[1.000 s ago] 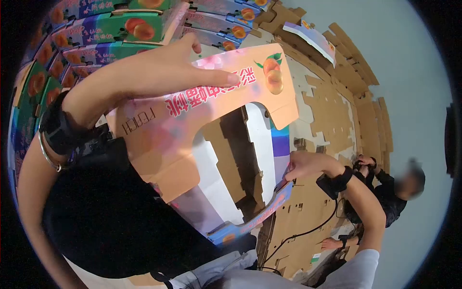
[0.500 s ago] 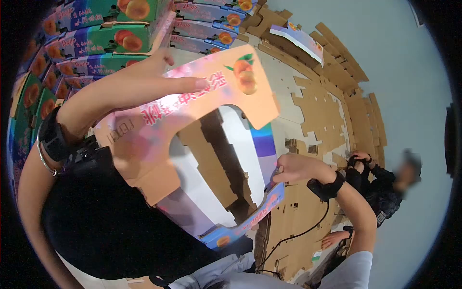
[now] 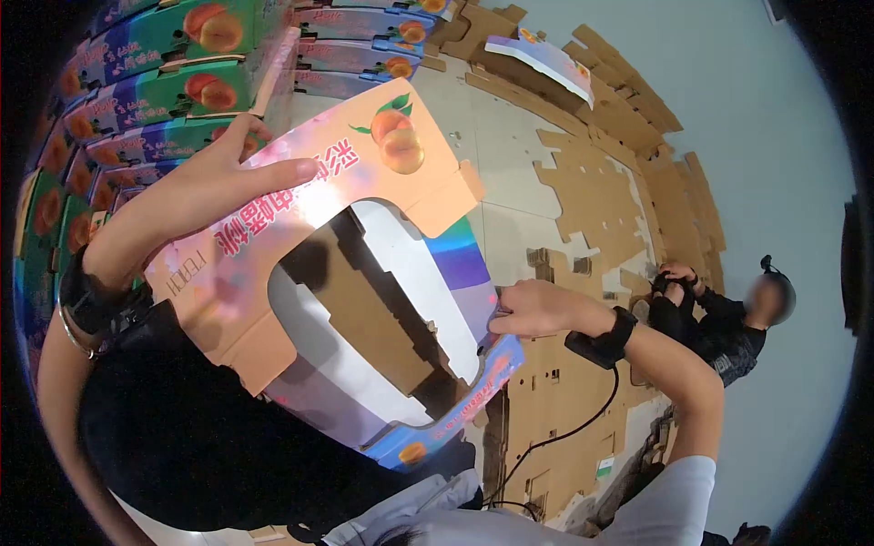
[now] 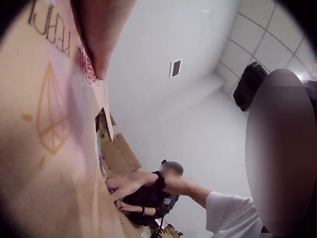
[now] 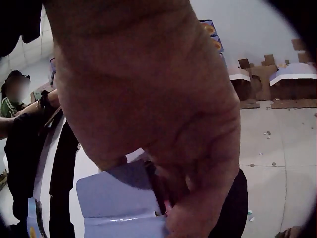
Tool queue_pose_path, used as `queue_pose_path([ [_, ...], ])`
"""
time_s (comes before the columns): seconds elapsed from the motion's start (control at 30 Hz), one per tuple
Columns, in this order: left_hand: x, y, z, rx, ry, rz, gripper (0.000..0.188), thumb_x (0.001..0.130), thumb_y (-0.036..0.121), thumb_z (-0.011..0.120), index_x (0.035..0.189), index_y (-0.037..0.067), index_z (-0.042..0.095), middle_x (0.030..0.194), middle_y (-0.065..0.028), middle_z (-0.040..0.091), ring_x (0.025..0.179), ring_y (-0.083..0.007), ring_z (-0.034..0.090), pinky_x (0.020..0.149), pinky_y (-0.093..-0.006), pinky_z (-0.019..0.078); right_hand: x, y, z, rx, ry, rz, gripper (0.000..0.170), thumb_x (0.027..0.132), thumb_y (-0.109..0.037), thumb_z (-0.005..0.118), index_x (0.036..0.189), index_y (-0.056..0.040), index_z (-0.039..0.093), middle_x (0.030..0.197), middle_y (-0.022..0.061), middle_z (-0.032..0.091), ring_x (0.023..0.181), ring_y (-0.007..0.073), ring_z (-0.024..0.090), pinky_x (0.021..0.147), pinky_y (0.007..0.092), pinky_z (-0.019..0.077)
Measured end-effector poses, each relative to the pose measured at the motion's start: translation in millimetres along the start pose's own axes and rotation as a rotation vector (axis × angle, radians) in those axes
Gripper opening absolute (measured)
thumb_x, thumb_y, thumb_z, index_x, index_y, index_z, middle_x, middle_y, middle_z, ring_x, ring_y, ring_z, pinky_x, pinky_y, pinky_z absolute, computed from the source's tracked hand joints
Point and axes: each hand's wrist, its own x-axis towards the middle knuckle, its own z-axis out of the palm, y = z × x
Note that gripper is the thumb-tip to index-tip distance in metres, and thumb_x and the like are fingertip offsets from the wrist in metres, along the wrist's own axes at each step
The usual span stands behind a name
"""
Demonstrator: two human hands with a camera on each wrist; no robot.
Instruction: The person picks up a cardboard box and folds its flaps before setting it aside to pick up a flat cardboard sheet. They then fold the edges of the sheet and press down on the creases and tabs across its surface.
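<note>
A peach carton, a printed cardboard box, lies across the lap in the head view, its white inner walls around an opening. Its orange end panel (image 3: 228,309) has a wide cut-out and a peach picture. My left hand (image 3: 214,182) grips that panel at its far edge, thumb over the printed face and the other fingers partly hidden behind. On the right, my right hand (image 3: 542,309) pinches the carton's purple side near the blue strip (image 3: 455,409). In the right wrist view a lavender flap (image 5: 119,198) shows beneath the right hand, whose fingertips are partly hidden.
Stacked peach boxes (image 3: 164,100) stand at the upper left. Flat cardboard sheets (image 3: 601,191) cover the floor at right, with a white-and-purple piece (image 3: 546,68) behind them. Another person (image 3: 728,332) sits by the wall. A black cable (image 3: 583,428) runs over the cardboard.
My left hand and the orange panel have moved left in the head view, farther than my right hand and the background. The panel is more tilted. Both hands keep their hold.
</note>
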Motion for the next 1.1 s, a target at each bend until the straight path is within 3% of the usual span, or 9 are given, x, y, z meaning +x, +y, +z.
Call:
queue_pose_path([
  [0.03, 0.9, -1.6, 0.2, -0.013, -0.002, 0.015, 0.070, 0.084, 0.051, 0.064, 0.123, -0.003, 0.041, 0.117, -0.0156, 0.051, 0.112, -0.0198, 0.047, 0.098, -0.0313, 0.0357, -1.5, -0.9, 0.0, 0.060, -0.005, 0.011, 0.048, 0.079, -0.041, 0.051, 0.069, 0.0052, 0.061, 0.068, 0.0256, 0.060, 0.073, 0.0415, 0.061, 0.069, 0.0462, 0.0475],
  [0.2, 1.9, -3.4, 0.2, -0.010, -0.010, 0.033, 0.070, 0.084, 0.051, 0.063, 0.123, -0.003, 0.041, 0.116, -0.0156, 0.051, 0.112, -0.0197, 0.047, 0.098, -0.0311, 0.0358, -4.6, -2.3, 4.5, 0.079, 0.011, 0.004, 0.044, 0.082, -0.035, 0.049, 0.070, 0.0057, 0.060, 0.069, 0.0270, 0.059, 0.071, 0.0424, 0.060, 0.068, 0.0481, 0.0466],
  [0.27, 4.4, -10.6, 0.7, -0.062, 0.023, 0.113, 0.099, 0.071, 0.067, 0.067, 0.125, -0.010, 0.038, 0.111, -0.0267, 0.054, 0.104, -0.0280, 0.056, 0.089, -0.0340, 0.0434, -1.2, -4.1, 7.4, 0.084, 0.010, 0.026, 0.041, 0.082, -0.033, 0.048, 0.071, 0.0054, 0.060, 0.069, 0.0274, 0.058, 0.070, 0.0425, 0.060, 0.068, 0.0481, 0.0465],
  [0.33, 1.9, -9.1, -0.2, -0.055, 0.016, 0.090, 0.099, 0.071, 0.067, 0.066, 0.125, -0.010, 0.038, 0.110, -0.0269, 0.054, 0.104, -0.0283, 0.057, 0.089, -0.0340, 0.0436, -3.5, -6.7, 6.1, 0.026, -0.003, 0.099, 0.038, 0.083, -0.031, 0.048, 0.084, 0.0015, 0.068, 0.062, 0.0143, 0.060, 0.062, 0.0272, 0.064, 0.060, 0.0375, 0.0491],
  [0.5, 5.0, -8.4, 2.4, -0.013, 0.021, 0.092, 0.099, 0.071, 0.068, 0.066, 0.125, -0.010, 0.038, 0.112, -0.0289, 0.053, 0.104, -0.0286, 0.057, 0.089, -0.0337, 0.0439, -13.0, -13.8, 10.3, 0.138, -0.026, 0.051, 0.032, 0.085, -0.024, 0.046, 0.085, 0.0019, 0.065, 0.066, 0.0175, 0.061, 0.062, 0.0279, 0.065, 0.061, 0.0390, 0.0511],
  [0.57, 3.5, -4.2, 2.5, 0.007, -0.013, 0.079, 0.075, 0.082, 0.055, 0.063, 0.125, -0.002, 0.040, 0.117, -0.0180, 0.052, 0.111, -0.0208, 0.049, 0.096, -0.0317, 0.0383, -11.4, -13.6, 13.9, 0.197, -0.066, 0.126, 0.026, 0.086, -0.018, 0.046, 0.083, 0.0007, 0.063, 0.067, 0.0195, 0.060, 0.062, 0.0306, 0.065, 0.061, 0.0414, 0.0520],
  [0.63, 2.8, 0.2, 1.7, -0.020, -0.021, 0.099, 0.076, 0.082, 0.056, 0.063, 0.126, -0.001, 0.039, 0.115, -0.0184, 0.053, 0.109, -0.0212, 0.050, 0.095, -0.0320, 0.0393, -10.6, -1.7, 19.0, 0.115, -0.048, -0.061, 0.026, 0.088, -0.017, 0.044, 0.087, 0.0004, 0.064, 0.068, 0.0189, 0.060, 0.060, 0.0259, 0.065, 0.058, 0.0376, 0.0521],
  [1.0, 5.0, -2.4, 2.7, -0.004, 0.019, 0.112, 0.081, 0.077, 0.059, 0.067, 0.126, 0.002, 0.039, 0.109, -0.0219, 0.055, 0.104, -0.0281, 0.054, 0.091, -0.0338, 0.0417, -22.0, -0.8, 13.6, 0.364, -0.101, 0.093, 0.045, 0.088, -0.037, 0.047, 0.092, 0.0032, 0.068, 0.074, 0.0092, 0.064, 0.061, 0.0158, 0.063, 0.058, 0.0276, 0.0506],
  [1.1, 5.9, -2.1, 3.5, 0.031, 0.006, 0.131, 0.105, 0.069, 0.070, 0.066, 0.128, -0.011, 0.032, 0.112, -0.0294, 0.052, 0.109, -0.0317, 0.056, 0.093, -0.0360, 0.0415, -26.4, 6.1, 15.2, 0.401, -0.095, 0.151, 0.045, 0.086, -0.039, 0.046, 0.089, 0.0003, 0.068, 0.068, 0.0083, 0.061, 0.057, 0.0175, 0.059, 0.056, 0.0300, 0.0477],
])
